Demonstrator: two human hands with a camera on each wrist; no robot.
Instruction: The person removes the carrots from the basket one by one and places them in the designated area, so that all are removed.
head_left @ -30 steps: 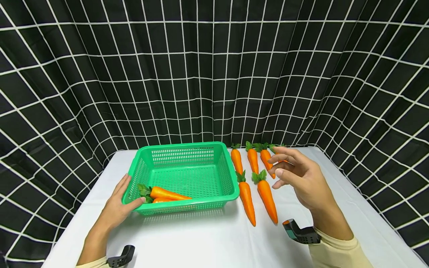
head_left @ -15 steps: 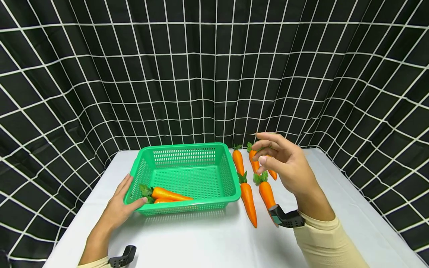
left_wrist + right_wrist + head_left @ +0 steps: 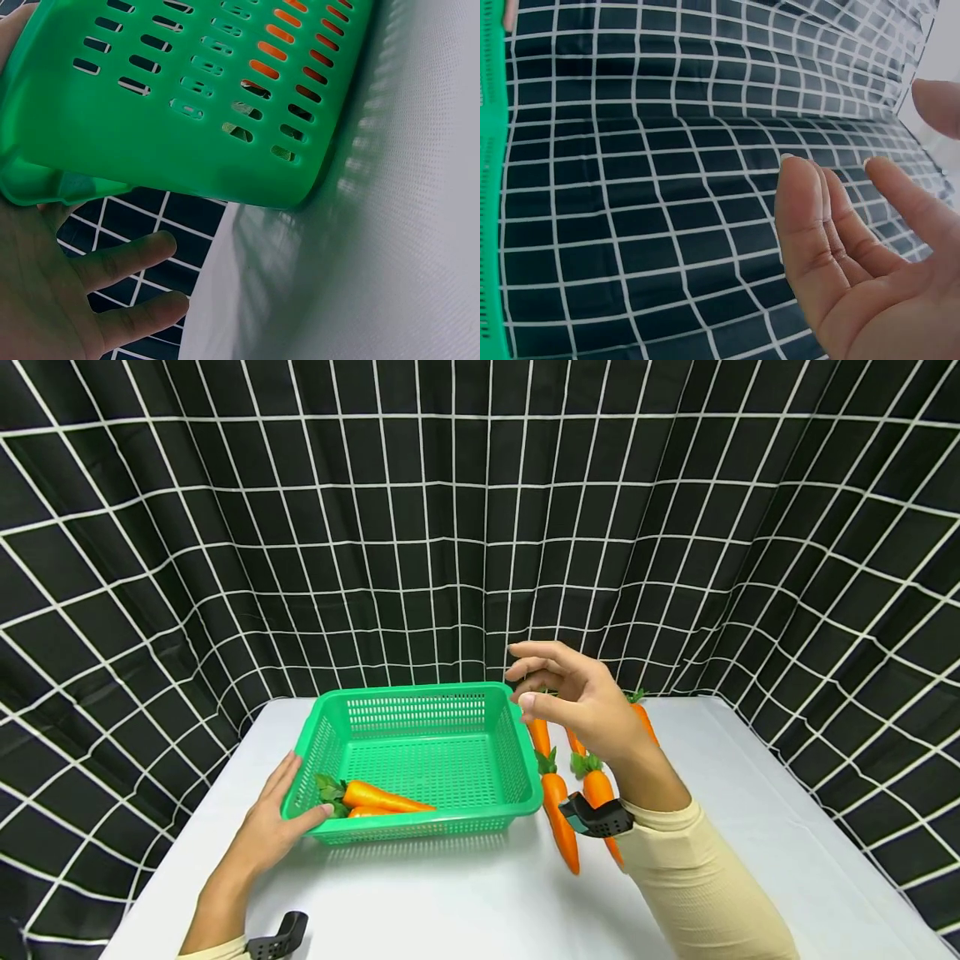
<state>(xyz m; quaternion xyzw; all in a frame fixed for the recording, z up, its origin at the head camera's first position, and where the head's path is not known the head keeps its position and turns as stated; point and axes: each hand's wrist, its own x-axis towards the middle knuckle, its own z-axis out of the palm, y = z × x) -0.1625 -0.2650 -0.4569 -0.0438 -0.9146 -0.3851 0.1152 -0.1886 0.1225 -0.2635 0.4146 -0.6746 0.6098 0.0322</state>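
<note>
Two carrots lie in the near left part of the green basket, leafy tops toward its left wall; the lower one is partly hidden by the near rim. Five more carrots show on the table to the right of the basket, some partly covered by the right hand and arm. That hand is empty, its fingers spread apart and gently bent, raised near the basket's right rim. At the near left corner, the left hand touches the basket with fingers extended and thumb over the rim. Black cameras sit at both wrists, by pale yellow sleeves. Behind the table hangs a black curtain with white grid lines.
</note>
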